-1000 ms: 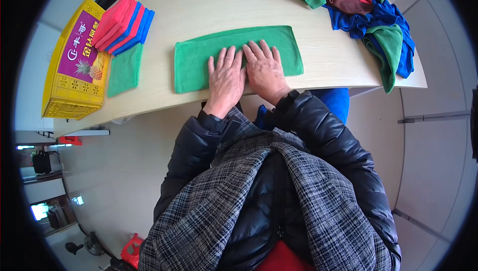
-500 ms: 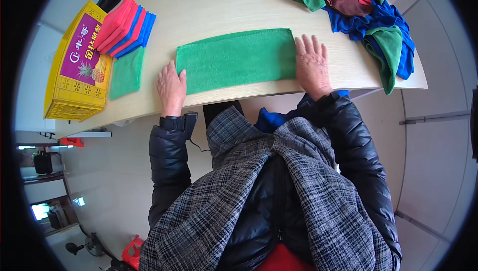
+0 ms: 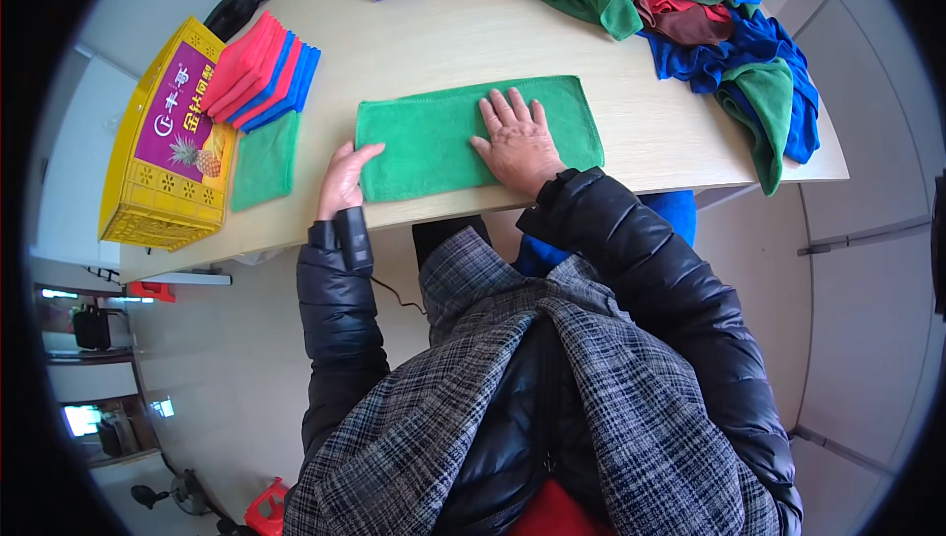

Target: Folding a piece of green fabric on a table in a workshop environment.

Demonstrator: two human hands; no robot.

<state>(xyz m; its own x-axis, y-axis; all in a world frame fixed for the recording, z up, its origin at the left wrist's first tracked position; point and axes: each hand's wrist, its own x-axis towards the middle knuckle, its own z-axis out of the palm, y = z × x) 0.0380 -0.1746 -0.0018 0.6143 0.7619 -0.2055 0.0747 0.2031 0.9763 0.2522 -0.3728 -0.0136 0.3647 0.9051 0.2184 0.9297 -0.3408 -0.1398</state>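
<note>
A green cloth (image 3: 434,132) lies spread flat on the light wooden table (image 3: 463,33), near its front edge. My right hand (image 3: 514,140) rests palm down on the cloth's right half, fingers spread. My left hand (image 3: 342,179) sits at the cloth's left end, thumb touching its near left corner. Neither hand holds anything lifted.
A yellow carton (image 3: 168,137) stands at the left with a stack of folded red and blue cloths (image 3: 264,73) beside it and a folded green cloth (image 3: 266,160) in front. A heap of loose green, blue and red cloths (image 3: 690,4) fills the back right.
Both hands first lay together on the cloth's middle, then slid apart to its two ends. My right hand has since moved back left onto the cloth; the left stays at the left end.
</note>
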